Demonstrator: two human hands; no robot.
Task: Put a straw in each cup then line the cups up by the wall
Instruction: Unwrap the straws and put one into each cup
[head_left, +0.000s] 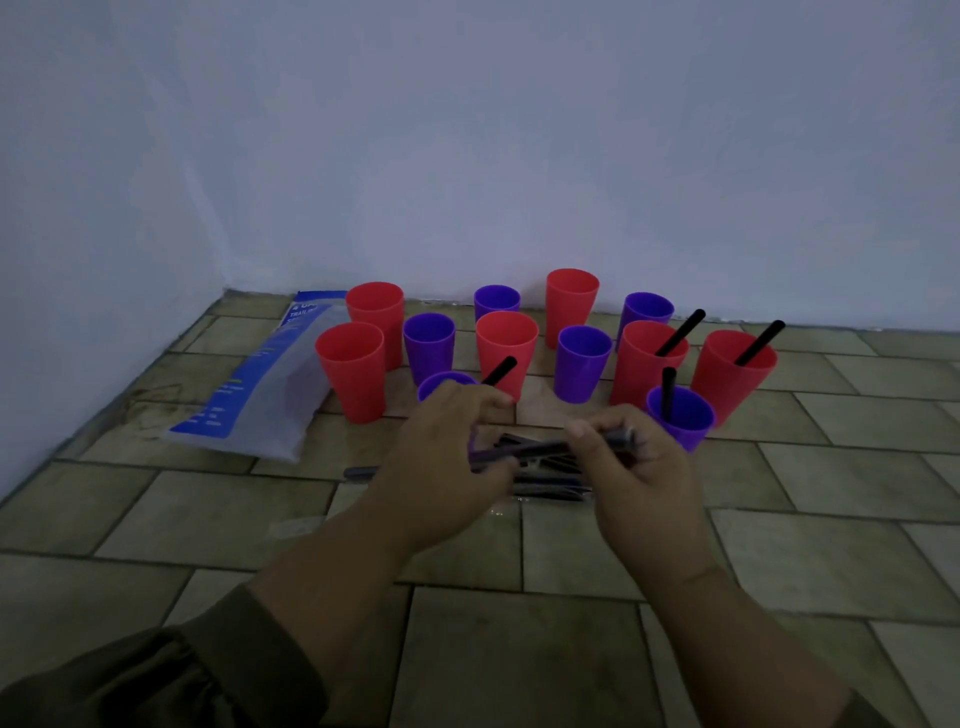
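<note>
- Dark straw (545, 448): your left hand (447, 447) and right hand (639, 467) pinch it between them, level above the loose straw pile (545, 488) on the tiled floor (519, 649).
- Cups: six red, six purple, smooth tapered plastic, clustered near the wall (467, 156).
- Four cups hold straws: front purple (680, 415), left purple (441, 384), two red (647, 364) (732, 374).
- One plastic bag (260, 384) lies left.

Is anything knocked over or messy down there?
No cup has tipped and nothing looks spilled. The cups are just bunched up, not in a row by the wall yet. Loose straws lie in a heap on the floor under the hands, and a plastic bag lies flat to the left.
</note>
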